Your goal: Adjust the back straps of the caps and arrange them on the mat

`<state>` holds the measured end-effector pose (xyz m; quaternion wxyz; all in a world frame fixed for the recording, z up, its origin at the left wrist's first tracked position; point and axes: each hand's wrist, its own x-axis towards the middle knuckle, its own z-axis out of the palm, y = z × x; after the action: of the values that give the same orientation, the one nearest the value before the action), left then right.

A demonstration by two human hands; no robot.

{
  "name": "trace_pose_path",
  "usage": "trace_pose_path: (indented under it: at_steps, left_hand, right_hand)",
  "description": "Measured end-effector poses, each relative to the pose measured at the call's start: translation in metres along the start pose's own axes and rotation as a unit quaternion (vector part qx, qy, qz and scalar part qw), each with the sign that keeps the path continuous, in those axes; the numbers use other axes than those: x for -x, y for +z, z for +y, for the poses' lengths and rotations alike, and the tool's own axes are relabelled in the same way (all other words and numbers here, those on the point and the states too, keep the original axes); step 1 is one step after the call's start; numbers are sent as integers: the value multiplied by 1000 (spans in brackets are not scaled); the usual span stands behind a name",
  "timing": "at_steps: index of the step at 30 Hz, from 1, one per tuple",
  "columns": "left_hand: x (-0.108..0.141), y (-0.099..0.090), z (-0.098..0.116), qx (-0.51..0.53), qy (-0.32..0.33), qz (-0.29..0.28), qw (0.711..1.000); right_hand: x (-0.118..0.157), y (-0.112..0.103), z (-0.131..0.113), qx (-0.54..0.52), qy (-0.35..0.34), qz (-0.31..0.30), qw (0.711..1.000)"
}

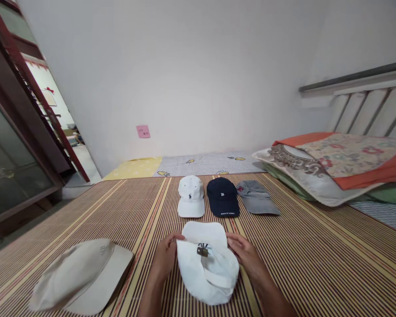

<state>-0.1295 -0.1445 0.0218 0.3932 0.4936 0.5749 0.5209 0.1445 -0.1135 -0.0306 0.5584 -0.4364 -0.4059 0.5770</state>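
Note:
A white cap [207,281] is in front of me, its hollow inside facing up and its brim pointing away. Dark lettering and a brownish tag show inside it, and a strap crosses the near side. My left hand [166,255] grips the cap's left edge where the brim meets the crown. On the opposite edge, my right hand [246,255] holds it with the fingers along the brim's side. Beyond it sit a white cap with a small dark logo [191,197], a navy cap [222,197] and a grey cap [255,197], side by side. A beige cap [86,275] lies at the near left.
The caps are on a striped mat [145,211] over a bed. At the right, pillows [317,185] and an orange floral cover [356,154] are piled by the headboard. A white wall [198,79] with a pink note [143,131] stands behind; an open doorway [62,114] is far left.

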Motion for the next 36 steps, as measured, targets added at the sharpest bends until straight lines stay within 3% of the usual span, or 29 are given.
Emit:
trace_pose_path:
  at_steps: [5, 10, 15, 21, 25, 31, 36]
  left_hand:
    - [2, 1, 8, 11, -28, -4, 1000]
    - [9, 0, 17, 19, -56, -44, 997]
    - [10, 2, 12, -2, -29, -88, 996]
    - [9, 6, 19, -56, 80, -43, 994]
    - [11, 6, 28, -64, 82, -39, 994]
    - [17, 0, 40, -103, 117, 3, 988]
    - [34, 9, 72, -113, 157, 25, 981]
  right_hand:
    - [-4, -3, 0, 3, 17, -19, 1000]
    - [-5, -2, -2, 19, 11, -7, 1000]
    - [-4, 0, 1, 13, 10, 2, 1000]
    - [-6, 7, 6, 0, 43, 13, 999]
    - [-2, 12, 3, 10, 46, -3, 999]
    - [10, 16, -16, 34, -6, -5, 999]
    - [14, 19, -30, 69, -44, -16, 997]
